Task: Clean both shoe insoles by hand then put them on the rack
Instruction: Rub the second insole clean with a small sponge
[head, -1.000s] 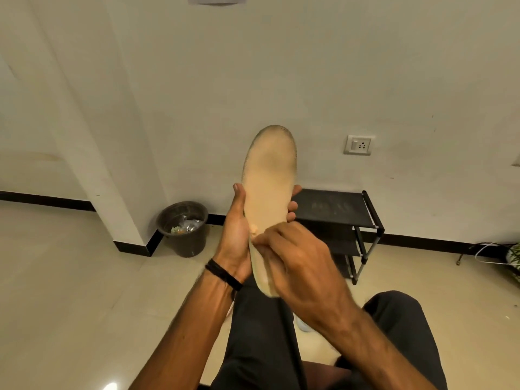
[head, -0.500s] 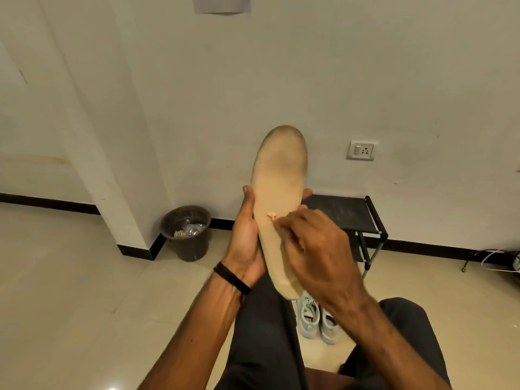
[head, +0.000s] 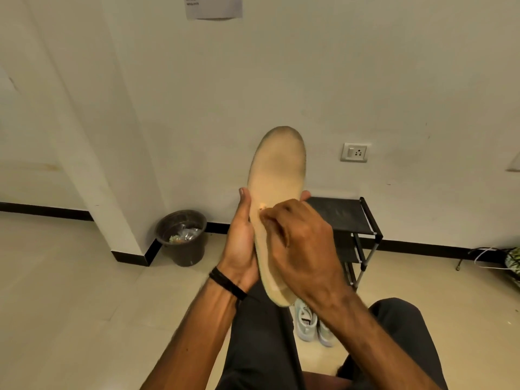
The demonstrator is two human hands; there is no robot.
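One beige insole (head: pixel 277 170), dark with grime at the toe, stands upright in front of me with its toe up. My left hand (head: pixel 242 243) grips its left edge, thumb along the front and fingertips showing past the right edge. My right hand (head: pixel 298 249) lies across the insole's middle with curled fingers, their tips against its surface; something small and pale shows at the tips. The black shoe rack (head: pixel 343 215) stands against the wall behind my hands. No second insole is visible.
A pair of pale sneakers (head: pixel 312 325) sits on the floor between my knees and the rack. A dark bin (head: pixel 183 237) with rubbish stands by the wall corner to the left. A wall socket (head: pixel 354 152) is above the rack, and cables (head: pixel 489 257) lie at the far right.
My right fingertips have slid up the insole from near its heel to its middle. The view has tilted down, and the sneakers have come into sight.
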